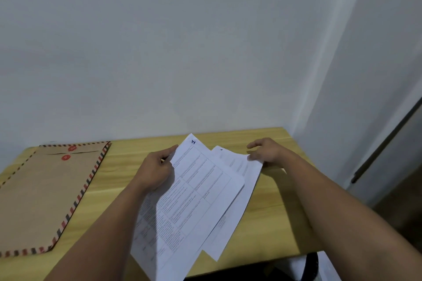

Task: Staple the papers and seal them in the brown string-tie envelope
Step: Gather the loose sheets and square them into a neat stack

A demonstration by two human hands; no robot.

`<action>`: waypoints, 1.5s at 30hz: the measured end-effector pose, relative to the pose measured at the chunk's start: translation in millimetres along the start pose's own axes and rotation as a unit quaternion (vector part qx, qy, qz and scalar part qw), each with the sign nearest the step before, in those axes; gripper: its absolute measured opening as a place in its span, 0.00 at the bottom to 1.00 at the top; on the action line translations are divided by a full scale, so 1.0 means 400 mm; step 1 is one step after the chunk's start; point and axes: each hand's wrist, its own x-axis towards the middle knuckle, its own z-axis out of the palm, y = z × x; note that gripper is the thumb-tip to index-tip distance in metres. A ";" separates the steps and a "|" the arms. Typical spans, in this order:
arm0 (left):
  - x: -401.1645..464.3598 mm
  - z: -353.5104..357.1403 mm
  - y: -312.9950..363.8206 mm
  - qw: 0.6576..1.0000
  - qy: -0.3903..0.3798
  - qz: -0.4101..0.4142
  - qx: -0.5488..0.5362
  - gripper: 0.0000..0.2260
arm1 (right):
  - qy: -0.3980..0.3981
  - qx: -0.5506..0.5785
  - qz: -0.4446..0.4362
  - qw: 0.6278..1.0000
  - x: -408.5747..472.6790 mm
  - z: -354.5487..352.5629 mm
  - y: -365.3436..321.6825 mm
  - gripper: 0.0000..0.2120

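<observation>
Both my forearms are bare from the near edge of the view right up to the wrists, with no sleeve showing. My left hand (157, 169) and right hand (266, 150) carry no rings, watch or gloves.

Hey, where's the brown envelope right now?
In the head view the brown envelope lies flat on the left side of the wooden table, its top near the wall, left of the left hand and the papers, untouched.
</observation>
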 end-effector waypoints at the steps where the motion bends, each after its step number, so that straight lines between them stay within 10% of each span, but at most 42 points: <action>1: -0.002 0.003 0.007 1.000 -0.002 0.001 0.001 0.24 | -0.021 -0.007 0.021 1.000 -0.012 -0.010 0.011 0.22; 10: -0.011 0.036 0.039 1.000 -0.013 0.007 0.003 0.24 | -0.217 -0.008 0.160 0.963 -0.106 -0.047 0.040 0.21; 15: -0.011 0.041 0.049 1.000 -0.014 0.002 0.015 0.23 | -0.077 -0.139 0.071 0.985 -0.084 -0.010 0.030 0.27; 21: -0.018 0.036 0.067 1.000 -0.017 0.014 0.020 0.24 | 0.022 -0.054 -0.023 0.998 -0.076 0.020 0.038 0.04; 27: -0.017 0.024 0.090 0.998 -0.022 0.048 0.026 0.23 | 0.054 0.046 -0.089 0.994 -0.126 0.012 -0.002 0.10; 45: 0.043 -0.027 0.193 0.984 0.071 0.151 0.062 0.26 | -0.049 0.234 -0.151 0.959 -0.223 -0.040 -0.231 0.09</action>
